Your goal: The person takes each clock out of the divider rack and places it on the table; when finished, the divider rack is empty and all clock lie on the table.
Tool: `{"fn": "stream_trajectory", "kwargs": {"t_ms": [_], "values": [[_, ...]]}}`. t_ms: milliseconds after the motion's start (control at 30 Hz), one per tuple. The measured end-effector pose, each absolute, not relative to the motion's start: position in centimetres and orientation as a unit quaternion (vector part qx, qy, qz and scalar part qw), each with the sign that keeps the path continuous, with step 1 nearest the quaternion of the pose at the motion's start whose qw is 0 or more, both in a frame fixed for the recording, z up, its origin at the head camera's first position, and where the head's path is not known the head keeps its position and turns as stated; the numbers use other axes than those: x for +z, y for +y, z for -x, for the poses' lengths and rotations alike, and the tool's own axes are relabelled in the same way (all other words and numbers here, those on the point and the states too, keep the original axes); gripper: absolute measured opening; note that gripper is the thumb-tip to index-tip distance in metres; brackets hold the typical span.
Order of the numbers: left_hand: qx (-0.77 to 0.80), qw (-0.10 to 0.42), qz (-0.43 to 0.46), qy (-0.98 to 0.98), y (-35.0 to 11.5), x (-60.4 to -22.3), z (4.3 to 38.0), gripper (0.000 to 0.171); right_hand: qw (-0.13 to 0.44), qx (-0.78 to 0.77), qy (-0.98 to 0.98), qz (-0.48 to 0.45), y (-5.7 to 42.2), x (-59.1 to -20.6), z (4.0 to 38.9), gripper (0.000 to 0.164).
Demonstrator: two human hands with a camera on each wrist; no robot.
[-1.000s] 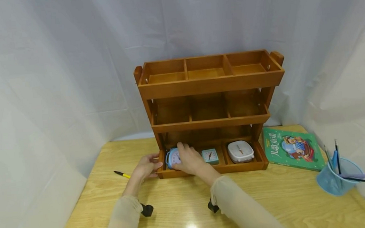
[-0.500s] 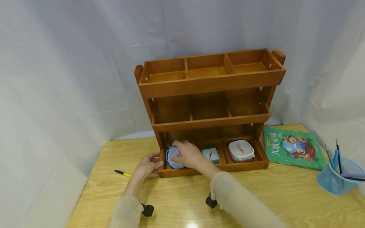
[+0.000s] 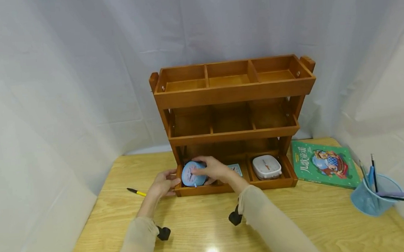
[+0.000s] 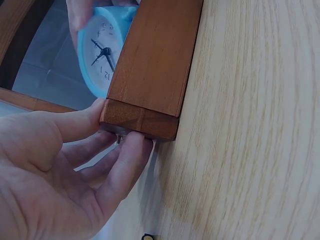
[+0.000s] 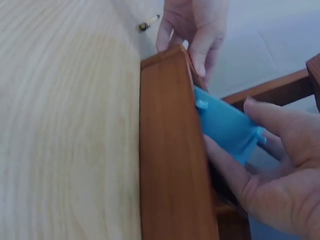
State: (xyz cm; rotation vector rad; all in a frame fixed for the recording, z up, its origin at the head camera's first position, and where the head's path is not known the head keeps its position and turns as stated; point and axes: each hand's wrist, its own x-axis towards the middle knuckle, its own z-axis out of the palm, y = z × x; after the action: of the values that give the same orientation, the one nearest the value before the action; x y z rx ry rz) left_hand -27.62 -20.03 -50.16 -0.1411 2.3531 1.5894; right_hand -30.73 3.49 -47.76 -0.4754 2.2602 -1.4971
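Observation:
A round light-blue alarm clock [image 3: 190,175] stands in the bottom tier's left compartment of a brown wooden shelf [image 3: 235,95], its face toward the head camera. My right hand [image 3: 212,169] grips it from the right side, thumb and fingers around its blue casing [image 5: 227,127]. The left hand [image 3: 162,183] holds the shelf's lower front left corner [image 4: 140,120], thumb on one side and fingertips on the outer side. Beside the right hand, a small square teal clock [image 3: 237,168] is partly covered by it. A white rounded-square clock [image 3: 267,166] sits in the right compartment.
A green picture book [image 3: 324,164] lies right of the shelf. Near it stands a blue mesh pen cup [image 3: 369,200] with pens and pencils leaning out. A yellow and black pen [image 3: 136,192] rests on the wooden table [image 3: 191,227] by the left forearm.
My right hand has turned the blue alarm clock so its feet point down and its face forward, and shifted slightly right over the teal clock. The left hand stays at the shelf corner.

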Motion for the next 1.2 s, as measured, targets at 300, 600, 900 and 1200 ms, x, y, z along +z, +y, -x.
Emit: {"fn": "stream_trajectory", "kwargs": {"t_ms": [300,600,900,1200], "values": [[0.561,0.145,0.051,0.813,-19.6,-50.3,27.8,0.055,0.203,-0.617,0.751,0.12,3.8,-48.3,30.4,0.052],[0.561,0.144,0.044,0.814,-19.5,-49.9,27.6,0.055,0.221,-0.711,0.665,0.065,5.8,-47.7,29.6,0.057],[0.563,0.138,0.044,0.813,-19.7,-50.0,27.3,0.056,0.261,-0.725,0.631,0.088,8.8,-46.4,26.8,0.057],[0.564,0.135,0.044,0.813,-20.0,-50.5,27.3,0.056,0.319,-0.727,0.598,0.11,10.0,-47.1,23.2,0.063]]}}
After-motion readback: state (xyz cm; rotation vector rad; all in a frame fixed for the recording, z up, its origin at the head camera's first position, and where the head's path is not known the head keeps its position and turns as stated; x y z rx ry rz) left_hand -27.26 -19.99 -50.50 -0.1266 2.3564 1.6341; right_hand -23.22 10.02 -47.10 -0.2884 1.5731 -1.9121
